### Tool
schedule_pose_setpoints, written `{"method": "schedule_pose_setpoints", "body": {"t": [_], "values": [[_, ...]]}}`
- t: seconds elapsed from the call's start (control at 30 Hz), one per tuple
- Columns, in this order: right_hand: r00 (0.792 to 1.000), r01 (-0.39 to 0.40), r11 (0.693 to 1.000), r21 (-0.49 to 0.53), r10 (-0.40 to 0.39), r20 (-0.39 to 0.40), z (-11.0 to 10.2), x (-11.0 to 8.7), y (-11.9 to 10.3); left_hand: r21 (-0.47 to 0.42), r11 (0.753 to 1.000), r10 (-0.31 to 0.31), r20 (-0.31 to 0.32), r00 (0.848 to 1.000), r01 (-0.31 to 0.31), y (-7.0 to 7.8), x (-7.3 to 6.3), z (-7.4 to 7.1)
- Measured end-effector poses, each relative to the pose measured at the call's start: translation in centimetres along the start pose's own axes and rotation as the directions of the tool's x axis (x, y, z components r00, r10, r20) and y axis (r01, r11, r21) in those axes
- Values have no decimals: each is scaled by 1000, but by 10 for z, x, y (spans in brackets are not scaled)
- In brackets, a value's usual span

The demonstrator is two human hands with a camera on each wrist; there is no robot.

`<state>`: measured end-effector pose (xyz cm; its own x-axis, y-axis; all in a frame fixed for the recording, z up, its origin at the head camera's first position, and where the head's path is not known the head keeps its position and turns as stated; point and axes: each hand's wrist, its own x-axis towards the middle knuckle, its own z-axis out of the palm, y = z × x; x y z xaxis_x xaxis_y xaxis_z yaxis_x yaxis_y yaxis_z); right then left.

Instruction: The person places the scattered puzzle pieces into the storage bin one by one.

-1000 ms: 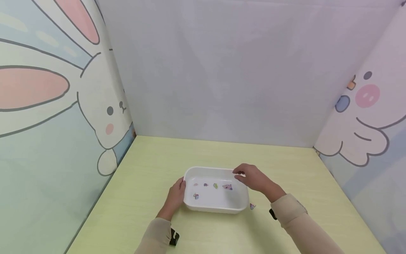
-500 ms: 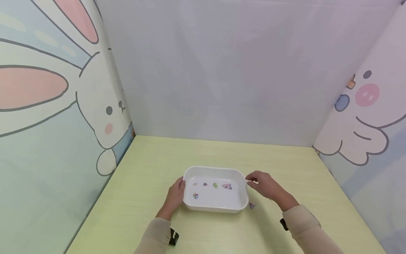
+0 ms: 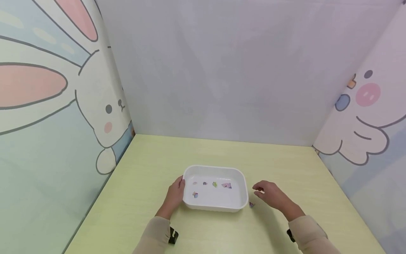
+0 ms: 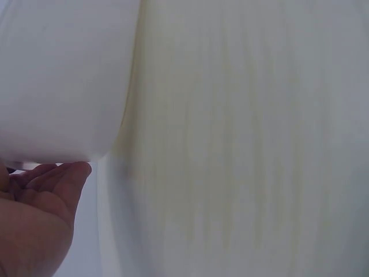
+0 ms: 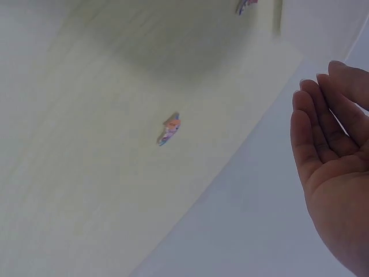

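A white plastic tray [image 3: 215, 201] stands on the table, with several small colourful stickers inside, among them a pink one [image 3: 226, 185] and a green one [image 3: 215, 184]. My left hand [image 3: 174, 194] grips the tray's left end, thumb at the rim; in the left wrist view its fingers touch the tray's outer wall [image 4: 63, 81]. My right hand [image 3: 272, 195] hovers over the table to the right of the tray, fingers loosely bent and holding nothing. Below it lies a small colourful piece [image 5: 170, 130], which the hand hides in the head view. Another such piece [image 3: 252, 204] lies near the tray's right corner.
The pale yellow-green table [image 3: 158, 151] is bounded by a plain grey-white cloth [image 3: 209, 70] at the back. Side cloths show a cartoon rabbit [image 3: 101, 106] on the left and a white cartoon animal [image 3: 364, 130] on the right.
My right hand has moved from over the tray's right end outward to the right and lower, away from the rim. My left hand and the tray have stayed in place.
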<state>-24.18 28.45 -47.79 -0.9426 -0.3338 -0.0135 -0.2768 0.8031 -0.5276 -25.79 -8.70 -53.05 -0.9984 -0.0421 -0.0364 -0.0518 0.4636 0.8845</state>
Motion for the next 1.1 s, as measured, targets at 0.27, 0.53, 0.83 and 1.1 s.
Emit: {"method": "schedule_pose_setpoints", "body": {"t": [0.27, 0.53, 0.83, 1.1], "values": [[1000, 6, 1000, -18, -5, 20, 16, -5, 5, 8, 1000, 2, 3, 1000, -2, 1, 0, -1], [996, -35, 999, -28, 37, 79, 27, -9, 3, 8, 1000, 15, -4, 1000, -15, 0, 0, -1], [995, 24, 994, -111, -14, 94, 35, -9, 2, 2, 1000, 15, 4, 1000, -15, -3, 1, 0], [990, 124, 968, -218, -105, 96, 39, -5, 5, 1, 1000, 22, 7, 1000, -22, -5, 2, 0]]}}
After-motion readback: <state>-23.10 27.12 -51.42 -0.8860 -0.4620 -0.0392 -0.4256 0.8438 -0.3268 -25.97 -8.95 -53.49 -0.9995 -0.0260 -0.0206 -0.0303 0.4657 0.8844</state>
